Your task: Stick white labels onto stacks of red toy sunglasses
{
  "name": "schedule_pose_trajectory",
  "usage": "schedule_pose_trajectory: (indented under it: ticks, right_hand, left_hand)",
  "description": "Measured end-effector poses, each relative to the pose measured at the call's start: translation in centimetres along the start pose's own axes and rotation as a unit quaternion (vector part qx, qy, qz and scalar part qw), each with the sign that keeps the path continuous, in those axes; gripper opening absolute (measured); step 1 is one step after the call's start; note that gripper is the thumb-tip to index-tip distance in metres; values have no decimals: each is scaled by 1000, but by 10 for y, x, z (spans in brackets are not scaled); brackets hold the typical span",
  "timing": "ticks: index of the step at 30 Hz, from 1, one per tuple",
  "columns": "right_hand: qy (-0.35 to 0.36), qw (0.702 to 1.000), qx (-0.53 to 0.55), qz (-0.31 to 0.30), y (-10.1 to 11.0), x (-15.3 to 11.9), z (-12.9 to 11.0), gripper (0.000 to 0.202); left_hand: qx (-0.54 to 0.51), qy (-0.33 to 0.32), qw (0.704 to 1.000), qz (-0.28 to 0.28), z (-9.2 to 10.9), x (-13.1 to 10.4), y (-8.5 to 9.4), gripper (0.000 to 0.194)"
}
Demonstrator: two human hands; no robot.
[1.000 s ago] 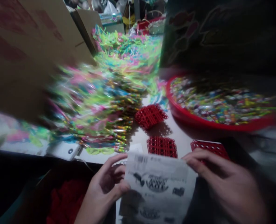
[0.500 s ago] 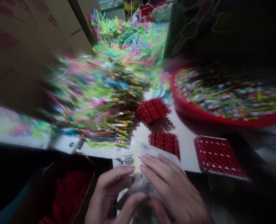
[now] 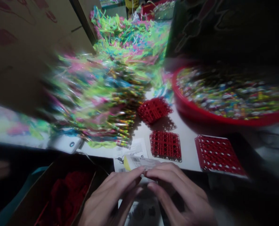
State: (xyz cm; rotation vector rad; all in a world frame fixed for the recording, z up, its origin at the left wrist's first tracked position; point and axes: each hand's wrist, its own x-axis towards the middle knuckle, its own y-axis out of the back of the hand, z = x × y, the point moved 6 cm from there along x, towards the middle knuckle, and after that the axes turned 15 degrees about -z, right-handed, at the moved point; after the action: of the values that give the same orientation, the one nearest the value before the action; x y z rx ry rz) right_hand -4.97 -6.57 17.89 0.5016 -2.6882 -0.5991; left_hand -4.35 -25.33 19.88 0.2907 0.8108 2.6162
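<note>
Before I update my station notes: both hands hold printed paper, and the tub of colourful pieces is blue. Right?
Wrong colour: the head view shows the tub is red. It holds colourful pieces; the left hand and right hand hold printed paper.

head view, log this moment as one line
left hand: holding printed white paper with yellow patch | right hand: holding same | beyond: square red plastic lattice pieces
</note>
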Motion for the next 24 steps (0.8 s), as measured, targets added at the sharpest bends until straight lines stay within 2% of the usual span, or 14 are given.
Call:
schedule_pose_trajectory:
  ticks: [5,9,13,14,17,19,22,24]
  right_hand:
    - [-7,1000,2,19,1,2,-2,30]
    - [3,1000,-10,17,0,6,-9,25]
    - [-16,1000,-2,-6,2,5,-3,19]
    - [-32,999,0,-19,4,3,2,21]
    - [-79,995,-16,-62,15,-6,17,25]
    - [-87,991,-44,-93,23,-12,22,24]
    - [-92,985,-55,-136,34,-20,27,21]
    - [-108,985,-34,-131,41,-23,31,21]
  left_hand:
    - [41,-21,999,-9,0,2,1,46]
    - [100,-3,995,22,4,5,7,25]
    - [22,-2,1000,6,3,6,10,23]
    - [6,8,1000,24,1,5,12,23]
    - [-19,67,988,137,-5,-2,22,19]
    - [-43,104,976,185,-8,-6,23,19]
    - [-72,124,975,172,-11,-3,17,19]
    - [-105,143,975,136,-18,2,11,18]
